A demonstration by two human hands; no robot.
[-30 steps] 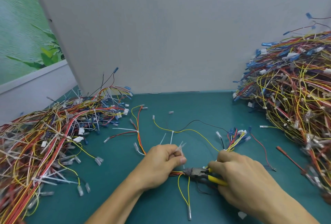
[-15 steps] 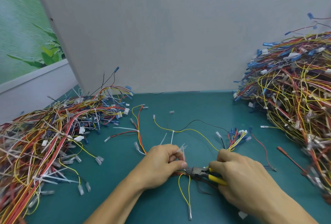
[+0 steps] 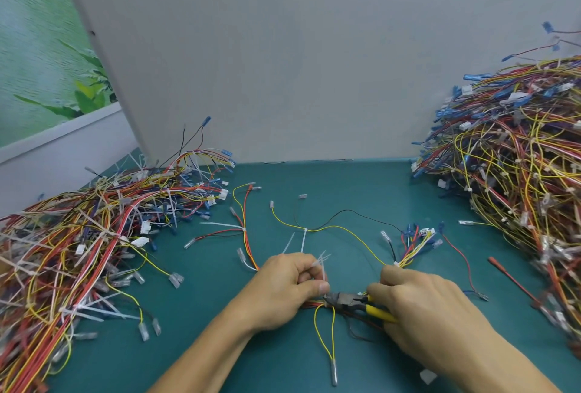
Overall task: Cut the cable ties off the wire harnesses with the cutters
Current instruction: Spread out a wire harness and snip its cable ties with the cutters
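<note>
Your left hand (image 3: 283,289) grips the harness (image 3: 311,302) and loose ties (image 3: 323,267) just left of the cutters (image 3: 347,299); your right hand (image 3: 434,307) clasps their handles.

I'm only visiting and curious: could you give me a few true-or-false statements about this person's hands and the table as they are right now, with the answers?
1. The right hand grips yellow-handled cutters, nose toward the left hand. True.
2. The left hand lies flat and empty. False: it grips a wire harness and holds white cable ties.
3. A left pile and a right pile of wire harnesses flank the table. True.
4. The table is red. False: it is teal green.
</note>
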